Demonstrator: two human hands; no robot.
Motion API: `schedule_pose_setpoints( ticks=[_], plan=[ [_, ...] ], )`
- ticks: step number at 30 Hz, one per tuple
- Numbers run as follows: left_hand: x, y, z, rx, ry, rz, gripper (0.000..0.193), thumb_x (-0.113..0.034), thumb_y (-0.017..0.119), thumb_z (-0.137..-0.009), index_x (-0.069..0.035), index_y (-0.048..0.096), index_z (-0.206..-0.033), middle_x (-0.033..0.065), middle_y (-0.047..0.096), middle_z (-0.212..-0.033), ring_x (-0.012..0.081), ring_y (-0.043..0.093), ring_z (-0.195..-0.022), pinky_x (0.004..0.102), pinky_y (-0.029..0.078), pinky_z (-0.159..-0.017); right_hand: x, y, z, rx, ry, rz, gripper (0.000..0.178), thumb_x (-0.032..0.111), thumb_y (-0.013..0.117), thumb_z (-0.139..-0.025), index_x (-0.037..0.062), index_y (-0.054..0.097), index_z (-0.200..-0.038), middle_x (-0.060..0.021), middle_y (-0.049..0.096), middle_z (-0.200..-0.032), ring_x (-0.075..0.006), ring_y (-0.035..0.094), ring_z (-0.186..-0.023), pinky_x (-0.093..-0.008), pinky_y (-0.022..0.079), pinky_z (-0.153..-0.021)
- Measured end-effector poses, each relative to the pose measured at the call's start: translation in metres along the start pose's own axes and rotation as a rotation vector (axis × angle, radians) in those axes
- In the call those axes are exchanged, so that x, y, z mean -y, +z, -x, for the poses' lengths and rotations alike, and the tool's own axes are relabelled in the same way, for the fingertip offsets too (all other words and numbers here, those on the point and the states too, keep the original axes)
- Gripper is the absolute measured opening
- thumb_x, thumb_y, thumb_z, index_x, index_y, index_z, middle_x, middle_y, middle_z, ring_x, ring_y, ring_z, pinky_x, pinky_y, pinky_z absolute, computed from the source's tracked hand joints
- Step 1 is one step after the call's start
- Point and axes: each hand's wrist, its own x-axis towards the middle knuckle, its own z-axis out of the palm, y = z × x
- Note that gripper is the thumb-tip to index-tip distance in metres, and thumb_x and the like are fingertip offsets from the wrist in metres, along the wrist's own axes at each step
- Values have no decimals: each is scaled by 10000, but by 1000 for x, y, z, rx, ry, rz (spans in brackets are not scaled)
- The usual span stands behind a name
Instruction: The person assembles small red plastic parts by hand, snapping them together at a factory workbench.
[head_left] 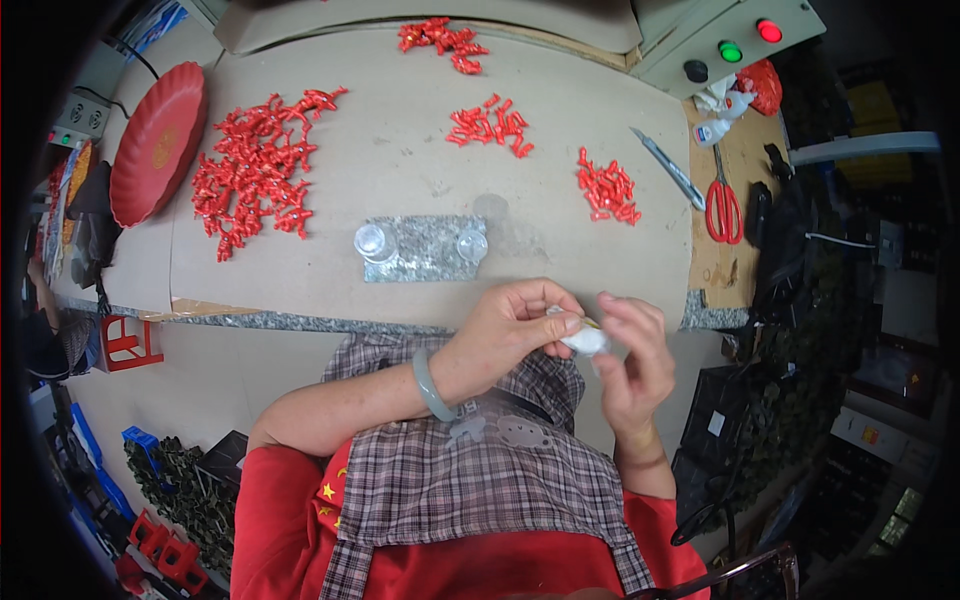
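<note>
Head: clear cups (372,243), contents unclear, beyond white object (587,342) in left hand (528,318).

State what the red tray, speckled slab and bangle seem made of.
Red tray: probably plastic, dull sheen, with moulded scallops. Speckled slab: likely granite, smooth, from its mottled grey grain. Bangle: perhaps jade or glass, by its pale, glossy surface; unclear which.

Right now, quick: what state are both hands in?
Left hand: closed, holding a small white object between thumb and fingers.
Right hand: open, thumb and fingers apart beside it; can't tell whether it touches.
</note>
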Motion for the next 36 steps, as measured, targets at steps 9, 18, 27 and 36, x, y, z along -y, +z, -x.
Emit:
schedule_pose_setpoints(
  ticks=[9, 18, 27, 36],
  plan=[
    [-17, 14, 12, 81, 19, -275, 182, -62, 600, -981, 26, 679, -1119, 100, 734, -934, 121, 694, -808, 240, 558, -729, -2, 0, 13, -145, -92, 386, 325, -114, 692, -786, 7, 716, -1087, -158, 674, -1019, -262, 679, -819, -334, 563, -675],
    [-83, -3, 34, -129, 566, -806, 71, -39, 671, -922, 12, 645, -880, 73, 675, -779, 101, 618, -670, 216, 497, -623, -54, -62, -30, -295, 93, 739, 367, -115, 673, -779, 2, 670, -1127, -161, 645, -1153, -345, 619, -1063, -413, 507, -901],
    [-138, -58, 42, -471, 530, -834, 169, -74, 569, -990, -2, 624, -848, 45, 620, -803, 88, 552, -681, 225, 433, -609, -49, -61, -49, -114, 219, 895, 264, -112, 623, -742, 16, 685, -965, -146, 612, -1204, -336, 575, -1083, -461, 455, -888],
    [-176, -88, -8, -475, 617, -1375, 152, 37, 512, -856, 27, 664, -865, 115, 649, -845, 213, 628, -775, 316, 492, -698, -15, -41, -66, -146, 67, 838, 263, -127, 580, -765, 4, 676, -973, -145, 649, -975, -320, 629, -913, -405, 502, -776]
  ],
)
